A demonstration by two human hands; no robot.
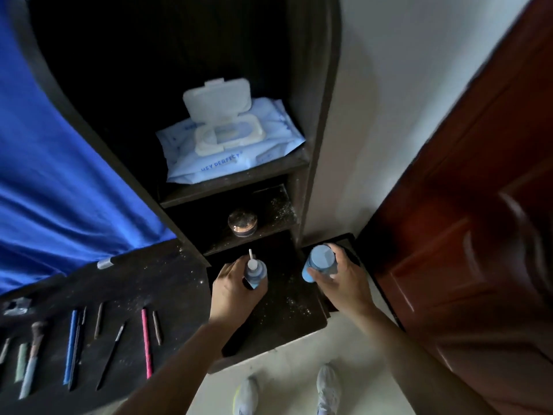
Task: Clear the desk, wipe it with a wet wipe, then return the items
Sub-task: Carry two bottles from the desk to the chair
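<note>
My left hand [233, 287] grips a blue pump bottle [255, 271] with a white nozzle, held upright over the dark desk top [287, 304]. My right hand [341, 280] holds a light blue capped bottle [318, 263] just right of the desk's far corner. A pack of wet wipes [230, 142] with its white lid flipped open lies on the upper shelf. A small round jar [242, 221] sits on the lower shelf. White dust speckles the desk surface.
Several pens, pencils and makeup brushes [74, 345] lie in a row on the dark surface to the left. Blue fabric [54, 163] hangs at the left. A reddish wooden door [478, 235] stands at the right. My two shoes [327, 390] show on the pale floor.
</note>
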